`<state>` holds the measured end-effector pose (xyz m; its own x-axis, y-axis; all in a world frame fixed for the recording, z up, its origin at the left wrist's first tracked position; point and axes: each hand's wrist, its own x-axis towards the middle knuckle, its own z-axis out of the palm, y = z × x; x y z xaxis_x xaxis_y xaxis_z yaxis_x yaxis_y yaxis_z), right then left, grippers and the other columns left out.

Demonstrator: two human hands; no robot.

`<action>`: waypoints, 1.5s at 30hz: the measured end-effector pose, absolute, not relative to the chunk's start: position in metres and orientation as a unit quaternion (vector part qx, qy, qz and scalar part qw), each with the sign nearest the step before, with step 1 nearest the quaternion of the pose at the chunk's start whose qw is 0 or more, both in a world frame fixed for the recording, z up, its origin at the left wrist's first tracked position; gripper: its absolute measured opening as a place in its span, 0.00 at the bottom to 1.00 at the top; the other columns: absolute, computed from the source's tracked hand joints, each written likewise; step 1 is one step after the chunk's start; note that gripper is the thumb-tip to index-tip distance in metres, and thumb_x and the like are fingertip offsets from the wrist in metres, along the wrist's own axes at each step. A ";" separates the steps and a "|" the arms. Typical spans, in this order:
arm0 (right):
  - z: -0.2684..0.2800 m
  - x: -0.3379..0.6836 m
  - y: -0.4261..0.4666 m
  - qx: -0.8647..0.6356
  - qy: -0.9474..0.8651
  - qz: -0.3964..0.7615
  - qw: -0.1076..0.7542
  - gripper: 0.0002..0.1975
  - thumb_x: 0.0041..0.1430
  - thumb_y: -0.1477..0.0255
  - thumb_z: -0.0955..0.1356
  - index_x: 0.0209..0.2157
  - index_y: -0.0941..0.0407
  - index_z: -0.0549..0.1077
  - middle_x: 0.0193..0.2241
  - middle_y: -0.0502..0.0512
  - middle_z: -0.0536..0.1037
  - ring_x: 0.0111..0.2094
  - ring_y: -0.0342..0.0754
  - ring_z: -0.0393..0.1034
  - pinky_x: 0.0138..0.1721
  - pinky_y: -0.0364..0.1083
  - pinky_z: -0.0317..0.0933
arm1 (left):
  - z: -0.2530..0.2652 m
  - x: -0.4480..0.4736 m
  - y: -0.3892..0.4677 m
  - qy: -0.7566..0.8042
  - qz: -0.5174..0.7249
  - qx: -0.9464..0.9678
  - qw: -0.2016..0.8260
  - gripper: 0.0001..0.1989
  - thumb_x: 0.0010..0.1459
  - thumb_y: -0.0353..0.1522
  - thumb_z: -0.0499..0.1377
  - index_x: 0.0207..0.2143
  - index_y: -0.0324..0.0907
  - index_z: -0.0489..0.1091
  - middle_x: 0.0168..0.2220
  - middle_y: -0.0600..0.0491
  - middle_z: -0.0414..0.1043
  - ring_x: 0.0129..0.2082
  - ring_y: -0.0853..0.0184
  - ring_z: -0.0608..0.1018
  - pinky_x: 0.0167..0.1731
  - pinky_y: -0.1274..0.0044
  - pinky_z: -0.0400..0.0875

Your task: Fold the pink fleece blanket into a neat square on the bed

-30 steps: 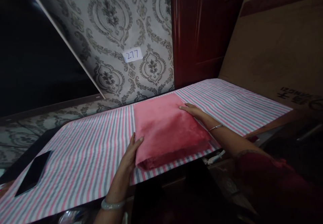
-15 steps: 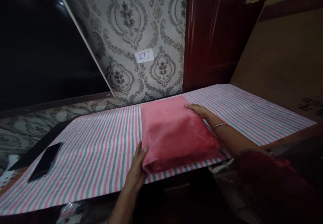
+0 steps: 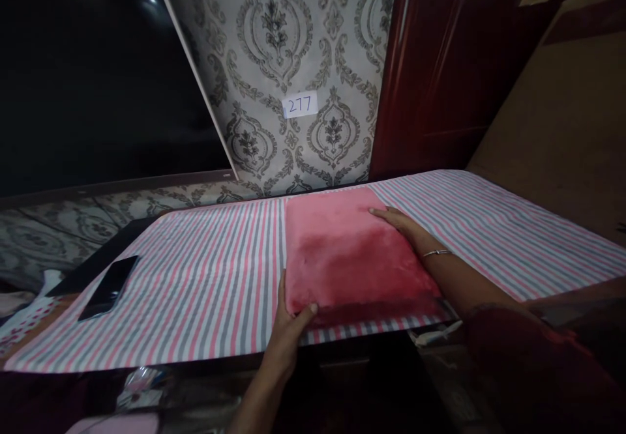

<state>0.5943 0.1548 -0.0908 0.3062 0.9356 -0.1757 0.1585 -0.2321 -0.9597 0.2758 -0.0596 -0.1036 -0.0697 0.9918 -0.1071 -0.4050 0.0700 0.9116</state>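
A folded pink plush cloth (image 3: 337, 251) lies flat on a striped tablecloth (image 3: 220, 277); its near part looks darker red. At its lower left corner is my left hand (image 3: 288, 330), with the thumb on top of the corner and the fingers along the side edge. My right hand (image 3: 401, 224) holds the upper right edge, thumb on the upper face, the other fingers partly hidden beside the cloth. A thin bracelet (image 3: 437, 252) circles my right wrist.
A black phone (image 3: 108, 289) rests on the tablecloth at left. Behind the table are a large dark screen (image 3: 98, 82), patterned wallpaper (image 3: 274, 30) with a paper label (image 3: 300, 104) reading 277, and a dark red wooden panel (image 3: 430, 62). A cardboard box (image 3: 562, 115) stands at right.
My left thumb has come over onto the cloth's near left corner. The right hand keeps its place at the right edge. The whole view has shifted, so things appear further right.
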 end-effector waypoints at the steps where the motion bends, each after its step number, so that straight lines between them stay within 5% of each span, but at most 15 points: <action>1: -0.091 0.594 0.154 -0.665 -0.413 0.419 0.460 0.40 0.53 0.60 0.78 0.62 0.65 0.70 0.57 0.72 0.76 0.59 0.62 0.71 0.60 0.54 0.65 | -0.105 0.276 -0.060 0.430 0.590 0.356 0.583 0.56 0.46 0.38 0.74 0.73 0.51 0.50 0.63 0.44 0.69 0.63 0.52 0.71 0.62 0.66 0.66; 7: -0.089 0.592 0.147 -0.661 -0.423 0.421 0.455 0.38 0.54 0.59 0.76 0.62 0.62 0.71 0.55 0.69 0.78 0.57 0.61 0.73 0.57 0.52 0.68 | -0.115 0.271 -0.058 0.420 0.588 0.380 0.578 0.52 0.44 0.34 0.71 0.71 0.51 0.54 0.62 0.48 0.71 0.62 0.54 0.72 0.60 0.68 0.67; 13: -0.069 0.576 0.140 -0.634 -0.418 0.445 0.474 0.27 0.56 0.64 0.74 0.55 0.61 0.76 0.45 0.65 0.83 0.47 0.59 0.78 0.48 0.51 0.73 | -0.109 0.282 -0.049 0.462 0.611 0.345 0.543 0.47 0.40 0.28 0.64 0.66 0.45 0.62 0.52 0.47 0.77 0.45 0.59 0.80 0.42 0.74 0.74; 19: -0.017 0.569 0.145 -0.567 -0.420 0.463 0.536 0.17 0.55 0.72 0.72 0.48 0.59 0.77 0.37 0.58 0.84 0.39 0.54 0.79 0.43 0.49 0.75 | -0.062 0.259 -0.007 0.393 0.671 0.363 0.514 0.25 0.39 0.25 0.61 0.45 0.40 0.75 0.35 0.54 0.80 0.35 0.65 0.79 0.38 0.77 0.72; 22: 0.008 0.576 0.141 -0.481 -0.408 0.451 0.631 0.17 0.52 0.73 0.73 0.45 0.57 0.76 0.38 0.56 0.83 0.41 0.53 0.78 0.46 0.49 0.75 | -0.016 0.226 0.033 0.377 0.699 0.328 0.512 0.15 0.38 0.20 0.59 0.32 0.40 0.72 0.23 0.61 0.74 0.25 0.73 0.73 0.31 0.83 0.68; 26: -0.004 0.566 0.101 -0.391 -0.399 0.434 0.707 0.18 0.52 0.67 0.74 0.45 0.53 0.73 0.43 0.55 0.82 0.49 0.54 0.76 0.48 0.50 0.74 | 0.017 0.194 0.079 0.368 0.696 0.312 0.532 0.13 0.49 0.19 0.58 0.37 0.40 0.71 0.27 0.63 0.76 0.27 0.77 0.74 0.36 0.85 0.68; 30: -0.071 0.535 0.039 -0.412 -0.352 0.506 0.671 0.21 0.50 0.65 0.76 0.46 0.47 0.70 0.44 0.50 0.82 0.47 0.53 0.77 0.43 0.51 0.75 | -0.015 0.181 0.091 0.438 0.637 0.253 0.582 0.06 0.60 0.23 0.55 0.35 0.39 0.70 0.19 0.62 0.70 0.20 0.74 0.72 0.30 0.82 0.69; 34: -0.124 0.531 0.009 -0.429 -0.218 0.603 0.636 0.22 0.43 0.71 0.77 0.38 0.46 0.68 0.33 0.43 0.80 0.33 0.49 0.78 0.40 0.52 0.76 | -0.061 0.172 0.072 0.487 0.569 0.212 0.628 0.09 0.65 0.27 0.52 0.30 0.41 0.67 0.19 0.55 0.71 0.17 0.68 0.73 0.23 0.76 0.71; 39: -0.130 0.553 0.021 -0.427 -0.199 0.592 0.654 0.16 0.50 0.62 0.75 0.38 0.47 0.70 0.33 0.47 0.80 0.35 0.50 0.78 0.42 0.52 0.76 | -0.089 0.177 0.032 0.447 0.562 0.240 0.653 0.07 0.62 0.35 0.62 0.36 0.40 0.70 0.28 0.52 0.78 0.23 0.67 0.78 0.27 0.76 0.74; 45: -0.136 0.562 0.035 -0.453 -0.182 0.582 0.650 0.11 0.54 0.60 0.72 0.37 0.47 0.71 0.31 0.50 0.79 0.34 0.51 0.77 0.40 0.51 0.76 | -0.105 0.214 -0.006 0.439 0.628 0.250 0.592 0.45 0.50 0.37 0.75 0.66 0.51 0.57 0.50 0.49 0.79 0.39 0.63 0.83 0.39 0.74 0.77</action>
